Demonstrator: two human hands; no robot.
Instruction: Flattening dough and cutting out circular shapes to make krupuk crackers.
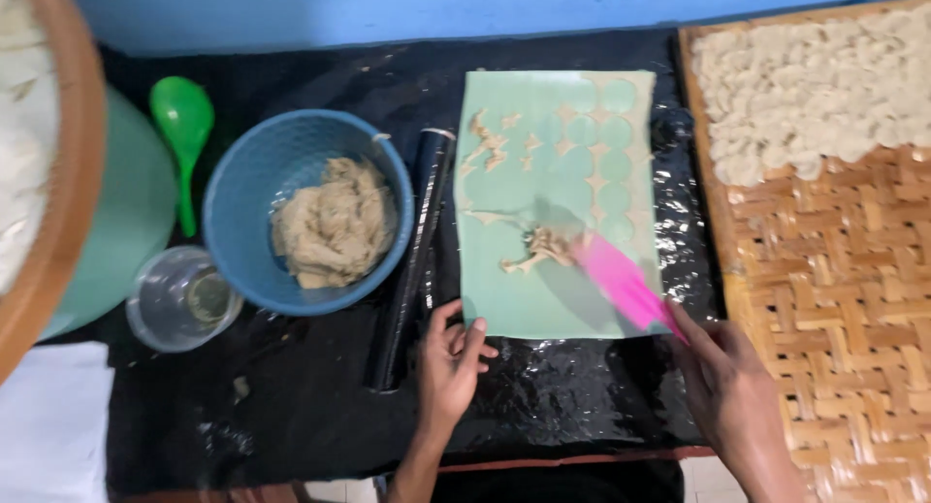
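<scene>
right hand (729, 382) fingers grip a pink scraper (621, 282), its blurred tip at dough scraps (539, 248) on the green mat (514, 309); left hand (449, 359) fingers, loosely spread, press the mat's corner.

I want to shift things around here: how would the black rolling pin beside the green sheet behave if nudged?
The black rolling pin is a smooth cylinder lying flat, so it would probably roll sideways toward the blue basket or the green sheet. Its glossy surface and the wet-looking black table cover suggest it may be slippery. It looks rigid, unlikely to bend.
</scene>
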